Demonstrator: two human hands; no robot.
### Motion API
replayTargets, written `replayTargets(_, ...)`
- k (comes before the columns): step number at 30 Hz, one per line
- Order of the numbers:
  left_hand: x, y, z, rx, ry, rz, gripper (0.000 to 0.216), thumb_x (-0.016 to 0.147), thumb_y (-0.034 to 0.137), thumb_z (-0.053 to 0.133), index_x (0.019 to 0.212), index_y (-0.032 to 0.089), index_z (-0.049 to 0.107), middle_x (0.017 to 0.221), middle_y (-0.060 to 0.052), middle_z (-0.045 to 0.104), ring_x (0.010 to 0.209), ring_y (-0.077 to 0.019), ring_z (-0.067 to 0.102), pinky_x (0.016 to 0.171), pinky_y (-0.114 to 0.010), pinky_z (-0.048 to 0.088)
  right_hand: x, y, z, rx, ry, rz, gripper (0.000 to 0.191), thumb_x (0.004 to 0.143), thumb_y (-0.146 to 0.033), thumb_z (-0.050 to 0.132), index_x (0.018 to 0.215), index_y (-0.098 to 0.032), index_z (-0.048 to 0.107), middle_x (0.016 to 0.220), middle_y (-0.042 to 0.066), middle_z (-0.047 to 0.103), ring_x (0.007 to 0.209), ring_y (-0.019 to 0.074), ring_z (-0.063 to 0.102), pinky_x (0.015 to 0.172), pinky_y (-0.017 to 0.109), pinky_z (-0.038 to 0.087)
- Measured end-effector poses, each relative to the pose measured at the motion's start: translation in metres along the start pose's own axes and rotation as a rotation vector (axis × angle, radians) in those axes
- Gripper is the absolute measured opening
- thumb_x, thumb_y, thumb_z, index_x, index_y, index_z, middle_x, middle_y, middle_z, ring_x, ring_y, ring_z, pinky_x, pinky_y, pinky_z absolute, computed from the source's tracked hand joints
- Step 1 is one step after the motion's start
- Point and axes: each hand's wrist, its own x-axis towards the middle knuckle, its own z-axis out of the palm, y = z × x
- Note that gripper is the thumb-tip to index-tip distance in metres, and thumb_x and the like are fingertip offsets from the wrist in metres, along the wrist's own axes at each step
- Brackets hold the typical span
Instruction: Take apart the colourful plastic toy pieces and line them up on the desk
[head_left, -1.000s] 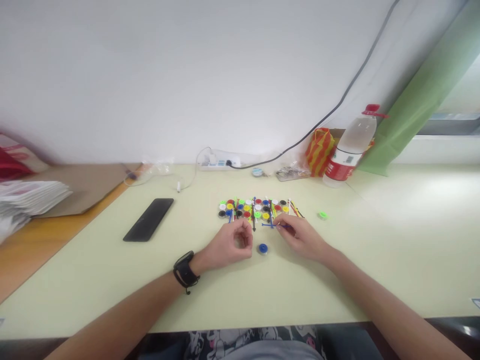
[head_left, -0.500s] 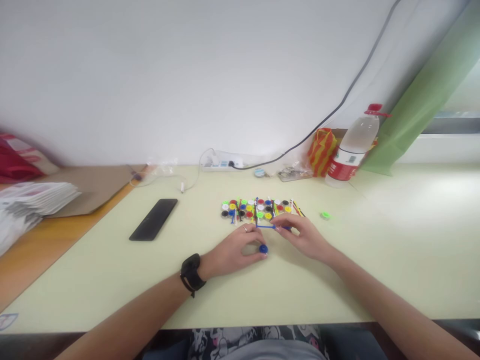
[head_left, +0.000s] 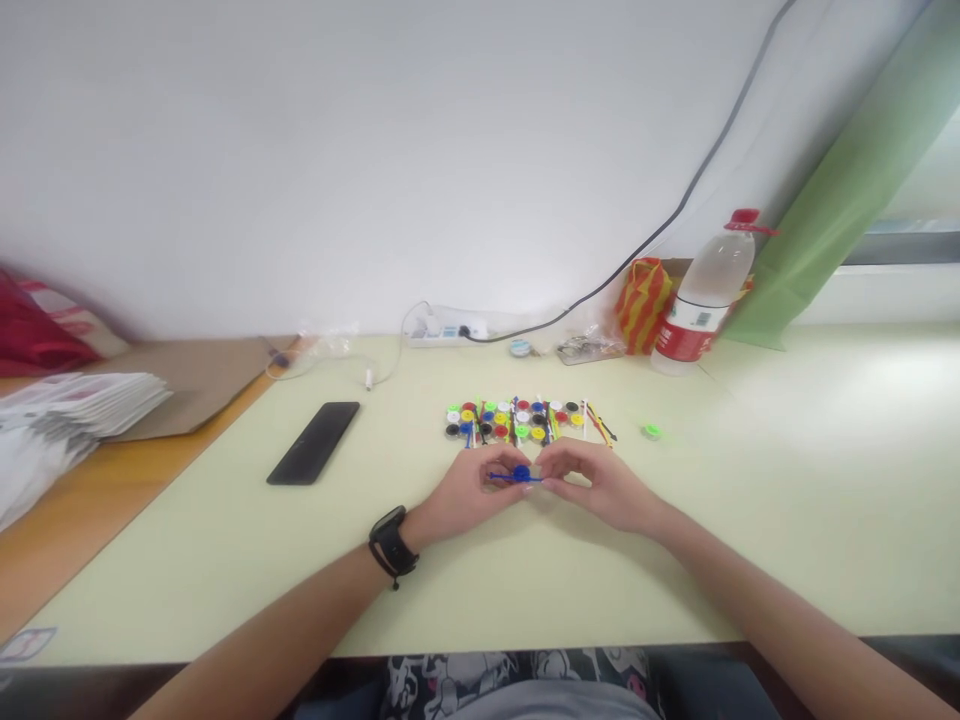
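My left hand pinches a small blue round piece just above the pale table. A thin blue stick runs through or beside that piece, and my right hand pinches its other end. Both hands meet at the table's middle, fingertips almost touching. Just beyond them lies a cluster of small coloured round pieces and sticks. A black watch sits on my left wrist.
A lone green round piece lies right of the cluster. A black phone lies to the left. A water bottle, a striped bag and a power strip line the wall. Stacked papers sit far left.
My left hand picked the blue round piece up off the table and brought it to the blue stick held in my right hand. Both hands drew together.
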Motion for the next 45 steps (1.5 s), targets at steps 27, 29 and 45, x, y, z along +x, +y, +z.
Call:
replayTargets(27,0.002,-0.004,-0.002,0.128,-0.005,0.051,0.024,0.095,0.036,0.068,0.111,0.019,0.073,0.107,-0.009,0.076,0.097,-0.0202,0.072,0.092,-0.034,0.059,0.001,0.011,-0.008,-0.217,-0.054,0.032,0.022,0.098,-0.038,0.057,0.09,-0.02,0.068,0.076,0.002,0.065,0.068,0.0155,0.056,0.061,0.026,0.047)
replayTargets(29,0.002,-0.004,-0.002,0.131,-0.001,0.056,0.024,0.095,0.035,0.068,0.111,0.019,0.073,0.108,-0.009,0.076,0.098,-0.0202,0.072,0.093,-0.035,0.059,0.001,0.011,-0.008,-0.21,-0.056,0.038,0.022,0.097,-0.037,0.057,0.089,-0.02,0.068,0.077,0.002,0.065,0.07,0.0158,0.057,0.062,0.027,0.047)
replayTargets(45,0.0,-0.001,-0.005,0.155,-0.017,0.058,0.023,0.095,0.035,0.067,0.112,0.021,0.076,0.109,-0.008,0.077,0.099,-0.0205,0.073,0.091,-0.032,0.058,0.0,0.015,-0.009,-0.23,-0.06,0.028,0.023,0.096,-0.038,0.06,0.091,-0.02,0.073,0.081,0.004,0.07,0.071,0.0166,0.059,0.061,0.027,0.049)
